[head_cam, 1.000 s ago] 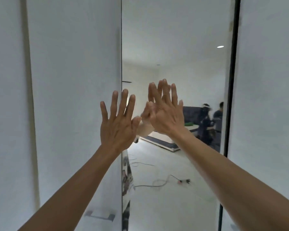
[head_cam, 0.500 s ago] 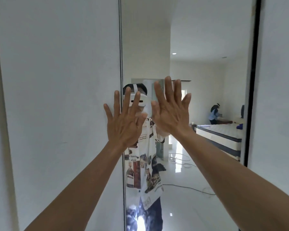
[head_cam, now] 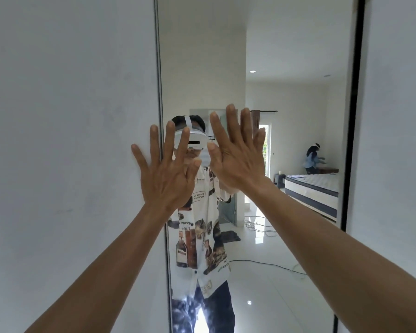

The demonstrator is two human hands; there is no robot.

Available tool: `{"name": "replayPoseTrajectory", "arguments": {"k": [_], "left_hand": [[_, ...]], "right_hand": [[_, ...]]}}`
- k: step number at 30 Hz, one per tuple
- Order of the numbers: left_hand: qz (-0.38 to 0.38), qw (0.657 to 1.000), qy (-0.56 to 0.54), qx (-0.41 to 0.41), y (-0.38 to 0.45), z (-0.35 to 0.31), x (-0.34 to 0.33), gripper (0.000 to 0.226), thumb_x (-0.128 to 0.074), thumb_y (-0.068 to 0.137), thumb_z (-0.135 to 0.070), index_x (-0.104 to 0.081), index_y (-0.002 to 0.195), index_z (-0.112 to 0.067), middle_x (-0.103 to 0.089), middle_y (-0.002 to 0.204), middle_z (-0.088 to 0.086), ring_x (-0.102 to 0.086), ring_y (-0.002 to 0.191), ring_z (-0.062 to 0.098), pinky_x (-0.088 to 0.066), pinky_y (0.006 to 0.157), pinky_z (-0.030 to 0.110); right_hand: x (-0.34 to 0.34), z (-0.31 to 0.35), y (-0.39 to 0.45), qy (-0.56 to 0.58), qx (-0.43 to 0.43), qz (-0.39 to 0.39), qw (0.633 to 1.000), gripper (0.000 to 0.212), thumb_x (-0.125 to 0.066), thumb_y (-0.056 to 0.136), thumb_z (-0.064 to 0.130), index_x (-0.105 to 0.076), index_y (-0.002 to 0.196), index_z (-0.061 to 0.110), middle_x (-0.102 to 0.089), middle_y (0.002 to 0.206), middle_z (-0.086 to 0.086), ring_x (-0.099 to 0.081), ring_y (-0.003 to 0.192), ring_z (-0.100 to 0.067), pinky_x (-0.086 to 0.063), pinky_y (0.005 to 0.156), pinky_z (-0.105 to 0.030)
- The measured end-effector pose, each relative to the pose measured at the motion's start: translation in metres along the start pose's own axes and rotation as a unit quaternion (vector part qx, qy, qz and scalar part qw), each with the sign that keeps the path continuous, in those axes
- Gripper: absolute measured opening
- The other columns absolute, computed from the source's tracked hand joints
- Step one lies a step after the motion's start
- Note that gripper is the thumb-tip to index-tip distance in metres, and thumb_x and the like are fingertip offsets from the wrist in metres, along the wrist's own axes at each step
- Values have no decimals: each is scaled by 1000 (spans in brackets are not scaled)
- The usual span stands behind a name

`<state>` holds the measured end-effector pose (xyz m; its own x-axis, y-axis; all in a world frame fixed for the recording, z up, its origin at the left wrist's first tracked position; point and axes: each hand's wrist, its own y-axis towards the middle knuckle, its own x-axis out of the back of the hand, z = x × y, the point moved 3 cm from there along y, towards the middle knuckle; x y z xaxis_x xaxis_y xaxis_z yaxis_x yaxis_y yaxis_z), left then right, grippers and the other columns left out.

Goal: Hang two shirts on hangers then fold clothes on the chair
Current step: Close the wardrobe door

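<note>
Before a tall mirror (head_cam: 286, 92) between white walls (head_cam: 70, 116), left hand (head_cam: 168, 179) and right hand (head_cam: 238, 164) both spread wide, empty.

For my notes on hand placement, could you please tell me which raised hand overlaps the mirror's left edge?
The left hand: its spread fingers straddle the tall mirror's left edge, while the right hand lies wholly before the glass.

Left hand (head_cam: 165, 179) is up with fingers spread straight, holding nothing. Right hand (head_cam: 235, 162) is raised just beside it, fingers straight too, also empty.
</note>
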<state>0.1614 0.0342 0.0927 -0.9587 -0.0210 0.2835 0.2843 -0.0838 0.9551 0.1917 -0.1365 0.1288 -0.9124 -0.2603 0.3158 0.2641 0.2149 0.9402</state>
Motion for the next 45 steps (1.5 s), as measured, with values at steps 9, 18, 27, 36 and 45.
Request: {"name": "replayPoseTrajectory", "arguments": {"k": [9, 18, 27, 36, 45], "left_hand": [[-53, 990, -111, -75, -9, -96, 3, 68, -35, 103, -49, -23, 158, -11, -18, 164, 18, -16, 151, 40, -15, 115, 69], [52, 935, -333, -111, -48, -267, -6, 53, -51, 96, -39, -52, 140, -9, -58, 135, 13, -53, 123, 32, -43, 100, 50], [270, 824, -498, 6, -54, -370, -30, 56, -55, 97, -23, -36, 147, -11, -50, 138, 8, -54, 123, 28, -51, 90, 40], [285, 749, -592, 90, -45, -380, -41, 12, -64, 90, -13, -59, 100, -14, -57, 85, 0, -58, 82, 23, -49, 70, 35], [264, 654, -708, 35, -68, -394, 17, 19, -73, 89, -19, -62, 105, -18, -57, 88, -7, -56, 77, 7, -44, 70, 9]], "right_hand": [[53, -75, -35, 0, -31, -59, 998, 51, -36, 102, 40, -46, 148, 21, -32, 162, -9, -24, 150, -28, -20, 119, -53], [94, -208, -66, -152, -54, 64, 985, 39, -50, 90, 22, -56, 128, 14, -53, 140, -5, -35, 144, -29, -34, 108, -53], [105, -258, -71, -297, 88, 139, 941, 40, -65, 81, 19, -64, 121, 12, -56, 141, -8, -34, 146, -34, -30, 108, -64], [115, -247, -76, -382, 135, 178, 897, 32, -61, 83, 25, -72, 112, 16, -65, 123, -6, -42, 137, -34, -21, 115, -64], [171, -236, -97, -412, 89, 165, 892, 29, -54, 89, 26, -66, 64, 17, -65, 68, 0, -58, 98, -25, -24, 115, -54]]}}
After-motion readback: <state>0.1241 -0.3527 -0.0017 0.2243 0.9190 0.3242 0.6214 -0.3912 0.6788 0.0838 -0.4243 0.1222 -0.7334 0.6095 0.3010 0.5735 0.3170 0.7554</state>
